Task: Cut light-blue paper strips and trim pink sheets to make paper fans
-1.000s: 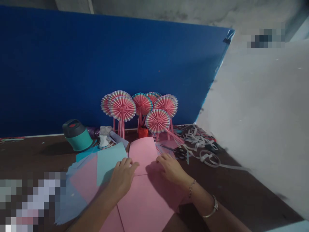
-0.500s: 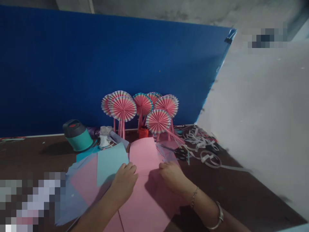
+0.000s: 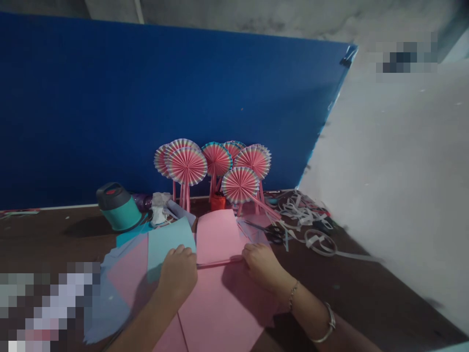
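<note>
Pink pleated paper fans [image 3: 240,185] with radiating lines and silvery, teal-touched rims stand against a deep blue board [image 3: 146,98], behind a pink paper sheet [image 3: 218,237] and a pale aqua sheet [image 3: 170,247].

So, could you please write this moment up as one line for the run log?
left hand: on pale blue paper | right hand: on pink paper | nearby: pleated paper fans, scissors

Craft workspace: pink paper sheets [image 3: 218,237], pleated paper fans [image 3: 186,166], scissors [image 3: 273,233], paper scraps [image 3: 300,215] on dark table [image 3: 54,234].
</note>
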The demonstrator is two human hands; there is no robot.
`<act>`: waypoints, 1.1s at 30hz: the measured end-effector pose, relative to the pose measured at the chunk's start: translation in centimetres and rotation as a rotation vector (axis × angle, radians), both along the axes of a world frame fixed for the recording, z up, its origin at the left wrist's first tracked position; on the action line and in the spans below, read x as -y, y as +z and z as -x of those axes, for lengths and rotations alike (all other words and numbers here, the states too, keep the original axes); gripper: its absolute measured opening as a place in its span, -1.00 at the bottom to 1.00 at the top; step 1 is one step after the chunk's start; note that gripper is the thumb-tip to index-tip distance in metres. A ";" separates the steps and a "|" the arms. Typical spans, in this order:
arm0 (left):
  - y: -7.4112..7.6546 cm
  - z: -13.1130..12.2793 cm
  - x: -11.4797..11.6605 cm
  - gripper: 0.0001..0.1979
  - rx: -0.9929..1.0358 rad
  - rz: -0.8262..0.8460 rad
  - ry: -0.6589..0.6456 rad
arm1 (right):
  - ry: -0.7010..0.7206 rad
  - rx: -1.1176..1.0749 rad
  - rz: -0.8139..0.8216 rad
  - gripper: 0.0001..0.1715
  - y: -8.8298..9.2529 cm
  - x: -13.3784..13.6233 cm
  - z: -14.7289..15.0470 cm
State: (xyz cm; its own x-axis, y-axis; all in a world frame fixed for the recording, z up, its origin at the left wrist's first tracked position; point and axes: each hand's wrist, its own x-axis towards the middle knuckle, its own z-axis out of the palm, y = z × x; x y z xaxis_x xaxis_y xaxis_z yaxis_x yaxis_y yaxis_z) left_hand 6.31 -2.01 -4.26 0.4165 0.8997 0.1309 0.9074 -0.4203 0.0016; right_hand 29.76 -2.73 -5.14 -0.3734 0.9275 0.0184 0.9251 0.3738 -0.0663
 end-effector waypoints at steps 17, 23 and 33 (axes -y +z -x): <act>-1.5 -1.7 0.3 -0.48 1.066 0.220 0.272 | 0.424 -0.431 -0.498 -0.80 -0.4 0.6 1.0; -2.5 -0.5 0.8 -0.74 0.759 -0.511 0.015 | 0.494 -0.478 -0.589 -0.77 0.2 1.1 1.2; -0.1 -0.7 1.9 -0.63 0.272 -0.546 -0.080 | 0.382 -0.296 -0.735 -0.83 -1.5 3.3 0.5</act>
State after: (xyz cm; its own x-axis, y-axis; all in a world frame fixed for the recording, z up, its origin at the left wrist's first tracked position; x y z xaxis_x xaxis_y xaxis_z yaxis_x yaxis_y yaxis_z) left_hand 7.04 -3.92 -4.35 0.3664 0.6404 0.6750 0.8705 -0.4922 -0.0055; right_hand 29.29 -6.01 -6.66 -0.5411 0.4555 0.7070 0.7110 0.6967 0.0953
